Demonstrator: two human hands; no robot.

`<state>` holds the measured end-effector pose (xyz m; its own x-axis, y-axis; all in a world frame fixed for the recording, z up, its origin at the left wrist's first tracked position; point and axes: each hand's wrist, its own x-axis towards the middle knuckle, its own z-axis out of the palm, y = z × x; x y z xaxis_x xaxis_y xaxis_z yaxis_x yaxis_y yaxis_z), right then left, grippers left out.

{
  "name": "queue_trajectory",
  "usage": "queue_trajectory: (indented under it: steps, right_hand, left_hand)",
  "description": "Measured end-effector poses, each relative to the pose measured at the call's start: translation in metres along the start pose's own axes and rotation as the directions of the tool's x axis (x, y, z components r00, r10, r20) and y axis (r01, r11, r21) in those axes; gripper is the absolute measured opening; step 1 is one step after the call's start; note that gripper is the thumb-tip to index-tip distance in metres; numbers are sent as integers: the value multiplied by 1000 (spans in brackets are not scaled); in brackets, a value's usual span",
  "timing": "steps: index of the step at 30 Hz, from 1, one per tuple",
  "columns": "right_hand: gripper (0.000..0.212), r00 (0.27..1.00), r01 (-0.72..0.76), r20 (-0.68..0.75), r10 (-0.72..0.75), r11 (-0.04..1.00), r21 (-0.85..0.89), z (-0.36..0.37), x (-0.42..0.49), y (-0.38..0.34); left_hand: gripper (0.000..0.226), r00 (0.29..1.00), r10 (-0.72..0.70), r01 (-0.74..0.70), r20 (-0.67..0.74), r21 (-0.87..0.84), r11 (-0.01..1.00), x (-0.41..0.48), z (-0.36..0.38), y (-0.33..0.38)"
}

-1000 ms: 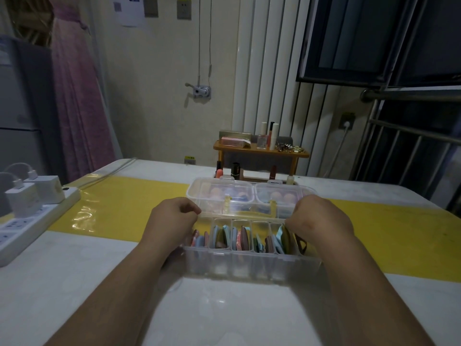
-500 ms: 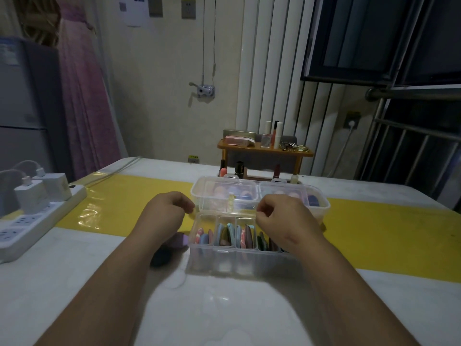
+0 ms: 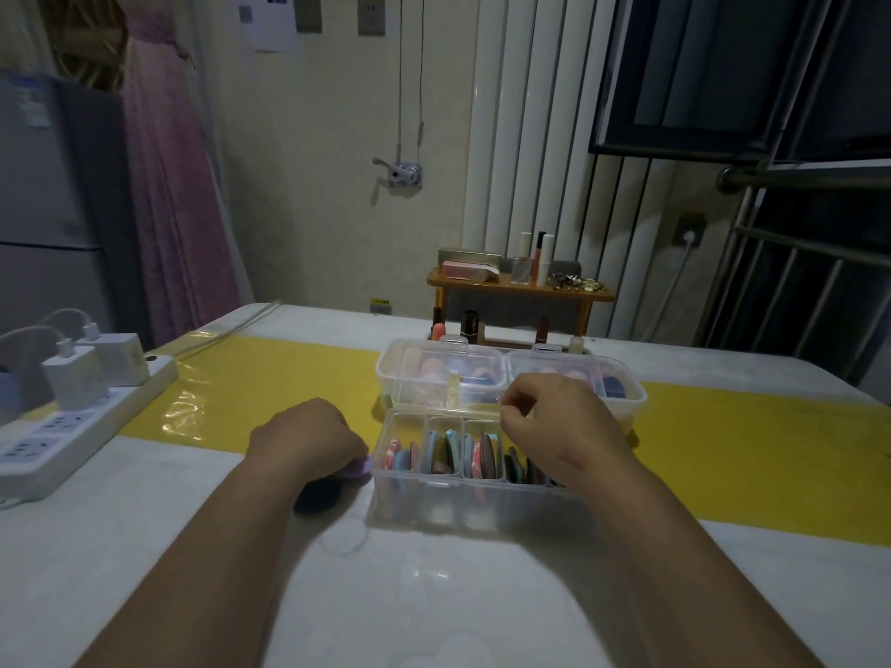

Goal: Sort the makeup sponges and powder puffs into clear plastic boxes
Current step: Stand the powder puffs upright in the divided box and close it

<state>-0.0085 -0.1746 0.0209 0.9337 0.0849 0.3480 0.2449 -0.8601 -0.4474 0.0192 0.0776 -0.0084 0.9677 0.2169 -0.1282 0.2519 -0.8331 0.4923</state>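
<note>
A clear divided box (image 3: pixel 434 499) stands on the table in front of me, with flat powder puffs upright in its compartments. Its clear lid (image 3: pixel 448 378) is tilted up at the back. My right hand (image 3: pixel 554 426) pinches the lid's front edge above the box. Left of the box, my left hand (image 3: pixel 308 441) is closed over a purple puff (image 3: pixel 359 467); a dark puff (image 3: pixel 316 499) lies under my wrist. Behind stands a second clear box (image 3: pixel 622 407) with rounded sponges inside.
A white power strip (image 3: pixel 58 436) with chargers plugged in lies at the left table edge. A yellow runner (image 3: pixel 747 465) crosses the table. A small wooden shelf (image 3: pixel 520 294) with cosmetics stands at the far edge behind the boxes.
My right hand moved left from the box's right end to the lid's front edge. My left hand dropped from the box's left rim to the table beside it, onto the purple puff.
</note>
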Motion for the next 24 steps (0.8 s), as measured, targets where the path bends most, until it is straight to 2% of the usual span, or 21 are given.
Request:
queue_trajectory:
  steps: [3,8,12,17,20,24]
  right_hand:
    - [11,1000,-4,3,4,1000,7,0,-1,0]
    - [13,1000,8,-6,-8,1000,-16,1,0,0]
    - [11,1000,17,-15,-17,1000,-18,2,0,1]
    - [11,1000,11,-17,-11,1000,8,2,-1,1]
    - [11,1000,7,-24,-6,1000,18,2,-1,0]
    - [11,1000,10,-21,-9,1000,29,1,-1,-1]
  left_hand:
    - [13,999,37,-38,20,56,998,-5,-1,3]
    - [17,992,106,-103,-74,44,994,-8,1,5]
    - [12,973,150,-175,-176,-134,976,-3,5,3]
    - [11,958,95,-163,-272,-241,957,3,4,2]
    - [18,938,69,-179,-340,-302,937,-1,3,4]
    - [31,924,84,-264,-374,-459,848,-8,0,7]
